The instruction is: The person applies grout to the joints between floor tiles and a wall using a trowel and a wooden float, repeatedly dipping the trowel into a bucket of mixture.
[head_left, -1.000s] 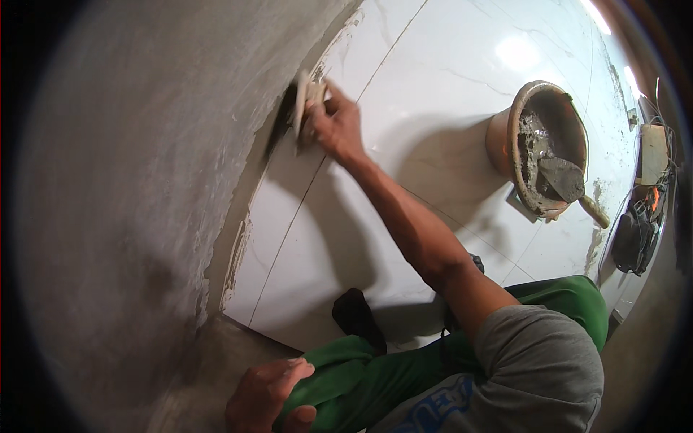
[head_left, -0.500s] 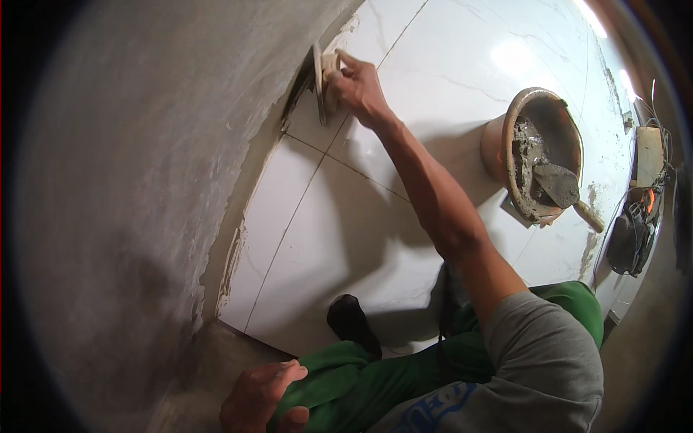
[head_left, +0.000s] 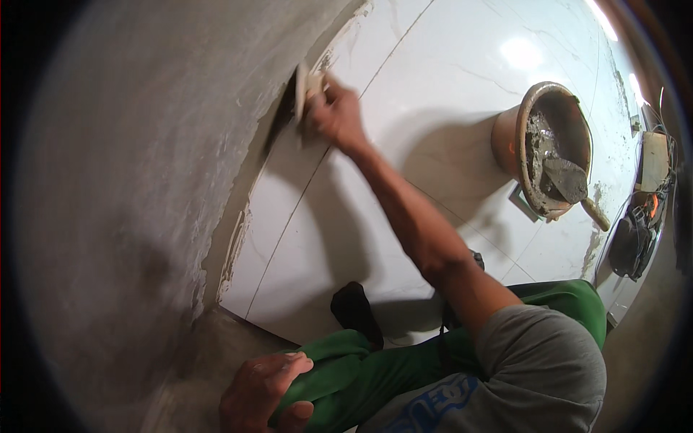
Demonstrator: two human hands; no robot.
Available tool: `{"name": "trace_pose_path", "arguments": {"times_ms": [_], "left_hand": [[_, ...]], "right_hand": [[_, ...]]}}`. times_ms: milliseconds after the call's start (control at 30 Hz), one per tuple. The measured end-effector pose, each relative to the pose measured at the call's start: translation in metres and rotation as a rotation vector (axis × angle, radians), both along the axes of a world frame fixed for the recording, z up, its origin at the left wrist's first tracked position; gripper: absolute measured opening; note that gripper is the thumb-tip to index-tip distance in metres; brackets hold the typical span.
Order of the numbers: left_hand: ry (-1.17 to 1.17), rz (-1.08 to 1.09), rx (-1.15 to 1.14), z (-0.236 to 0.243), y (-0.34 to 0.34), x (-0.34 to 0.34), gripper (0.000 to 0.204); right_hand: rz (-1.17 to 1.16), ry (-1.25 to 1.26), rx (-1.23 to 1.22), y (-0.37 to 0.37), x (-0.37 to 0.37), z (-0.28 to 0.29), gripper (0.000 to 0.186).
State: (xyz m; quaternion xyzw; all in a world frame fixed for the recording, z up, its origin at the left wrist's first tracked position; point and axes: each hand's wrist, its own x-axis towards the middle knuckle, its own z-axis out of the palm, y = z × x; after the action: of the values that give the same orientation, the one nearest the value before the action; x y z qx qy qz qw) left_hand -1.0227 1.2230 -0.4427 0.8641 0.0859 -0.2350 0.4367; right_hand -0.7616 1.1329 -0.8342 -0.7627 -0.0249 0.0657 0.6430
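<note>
My right hand [head_left: 336,119], slightly blurred, grips a plastering float [head_left: 302,90] with a pale board, held on edge at the foot of the grey plastered wall [head_left: 144,144]. Its dark shadow falls on the strip where the wall meets the white tiles [head_left: 296,216]. Streaks of pale mortar [head_left: 234,249] line that tile edge. My left hand [head_left: 267,386] rests over my green-trousered knee, thumb and fingers apart and holding nothing.
A bucket [head_left: 507,141] of wet grey mortar stands on the tiles at right, a trowel [head_left: 567,180] lying across its rim. Beyond are a black bag [head_left: 629,245] and loose cables. My dark-covered foot [head_left: 354,310] is on the tiles.
My right hand and the float have moved toward me and slightly left along the wall's foot. The left hand stays on the knee. The view has shifted a little.
</note>
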Motion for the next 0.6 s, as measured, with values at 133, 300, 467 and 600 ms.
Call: {"name": "trace_pose_path", "arguments": {"times_ms": [133, 300, 467, 600], "left_hand": [[0.032, 0.002, 0.023, 0.003, -0.001, -0.002, 0.043], [0.000, 0.014, 0.000, 0.009, 0.001, -0.011, 0.041], [-0.013, -0.027, 0.035, 0.007, 0.007, -0.013, 0.040], [-0.009, -0.030, 0.030, 0.010, 0.013, -0.021, 0.039]], "right_hand": [[0.227, 0.237, 0.022, 0.011, -0.067, 0.023, 0.062], [-0.017, 0.057, 0.160, -0.045, 0.033, 0.008, 0.036], [0.183, -0.108, 0.349, -0.100, 0.160, 0.001, 0.027], [0.182, 0.004, 0.317, -0.066, 0.124, 0.010, 0.030]]}}
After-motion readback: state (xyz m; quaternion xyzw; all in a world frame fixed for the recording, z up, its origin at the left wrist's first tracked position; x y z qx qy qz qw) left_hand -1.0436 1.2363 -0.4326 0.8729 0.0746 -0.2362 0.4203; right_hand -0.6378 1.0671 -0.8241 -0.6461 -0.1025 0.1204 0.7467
